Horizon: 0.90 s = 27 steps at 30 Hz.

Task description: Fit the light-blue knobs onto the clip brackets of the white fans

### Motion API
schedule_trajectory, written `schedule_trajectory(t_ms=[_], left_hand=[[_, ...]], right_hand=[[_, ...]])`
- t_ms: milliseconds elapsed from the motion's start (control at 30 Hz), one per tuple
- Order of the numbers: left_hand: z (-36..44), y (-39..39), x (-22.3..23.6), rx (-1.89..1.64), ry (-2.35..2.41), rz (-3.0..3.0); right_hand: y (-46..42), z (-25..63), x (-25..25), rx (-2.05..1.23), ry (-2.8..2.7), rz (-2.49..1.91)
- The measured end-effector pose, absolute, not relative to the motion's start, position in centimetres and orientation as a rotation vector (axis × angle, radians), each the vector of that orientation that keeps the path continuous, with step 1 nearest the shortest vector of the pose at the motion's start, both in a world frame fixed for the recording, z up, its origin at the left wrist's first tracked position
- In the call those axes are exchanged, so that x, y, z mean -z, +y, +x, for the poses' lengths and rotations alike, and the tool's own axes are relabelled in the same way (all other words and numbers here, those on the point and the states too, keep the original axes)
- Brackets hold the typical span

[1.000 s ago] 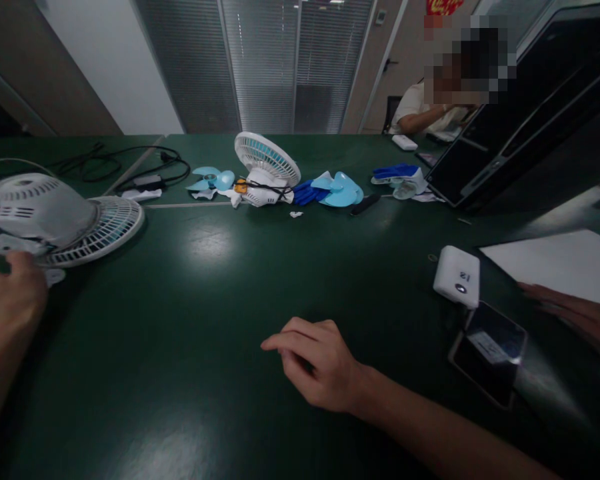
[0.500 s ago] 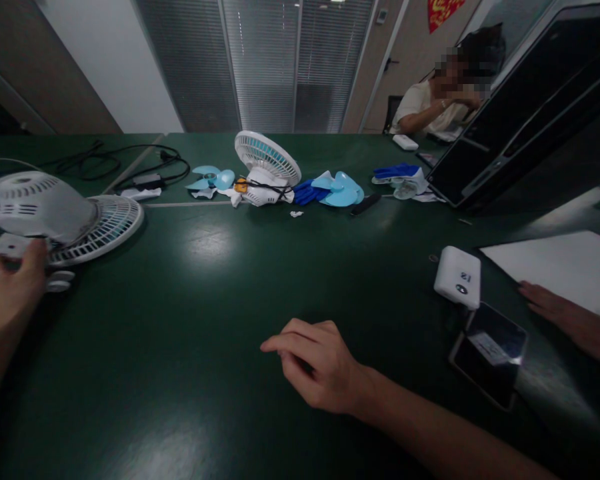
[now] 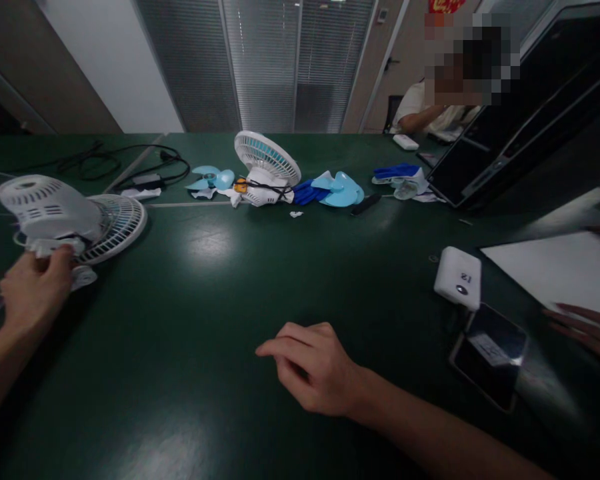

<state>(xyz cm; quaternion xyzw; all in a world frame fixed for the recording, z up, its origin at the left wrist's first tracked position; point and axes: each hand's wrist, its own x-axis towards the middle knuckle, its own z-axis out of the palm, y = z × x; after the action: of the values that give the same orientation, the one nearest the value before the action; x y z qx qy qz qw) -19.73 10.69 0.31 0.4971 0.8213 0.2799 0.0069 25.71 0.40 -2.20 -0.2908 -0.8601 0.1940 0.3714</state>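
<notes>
At the left, my left hand (image 3: pixel 37 283) is closed on a white part at the near side of a white fan (image 3: pixel 55 213). The fan's grille faces down to the table and its rounded housing tilts up. A white round piece (image 3: pixel 84 277) shows just beside my fingers. My right hand (image 3: pixel 313 367) is over the middle of the table, fingers loosely curled and pressed together, the index finger pointing left. Nothing shows in it, and no object is close to it.
On the green table (image 3: pixel 205 320), a second fan (image 3: pixel 267 167), light-blue fan blades (image 3: pixel 339 190), and blue gloves (image 3: pixel 397 172) line the back. Right are a white device (image 3: pixel 459 277), a phone (image 3: pixel 490 357), and another person's hand (image 3: pixel 587 327). A large black object (image 3: pixel 520 113) and a seated person (image 3: pixel 420 107) are beyond.
My left hand and the fan have shifted right, with the fan's housing turned slightly. My right hand has barely moved left. The other person's hand at the right has moved.
</notes>
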Motion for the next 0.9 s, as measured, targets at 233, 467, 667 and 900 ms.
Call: schedule_trajectory(t_ms=[233, 467, 667, 900], left_hand=[[-13.3, 7.9, -1.3, -0.870, 2.405, 1.432], [-4.9, 4.1, -1.1, -0.821, 2.026, 1.573], [0.5, 2.0, 0.7, -0.776, 1.768, 1.740], [4.8, -0.3, 1.1, -0.701, 1.539, 1.942]], right_hand=[[0.7, 25.7, 2.0, -0.469, -2.247, -0.713], [0.5, 25.8, 2.0, -0.484, -2.279, -0.725], [0.4, 25.8, 2.2, -0.497, -2.280, -0.762], [0.5, 25.7, 2.3, -0.499, -2.137, -0.862]])
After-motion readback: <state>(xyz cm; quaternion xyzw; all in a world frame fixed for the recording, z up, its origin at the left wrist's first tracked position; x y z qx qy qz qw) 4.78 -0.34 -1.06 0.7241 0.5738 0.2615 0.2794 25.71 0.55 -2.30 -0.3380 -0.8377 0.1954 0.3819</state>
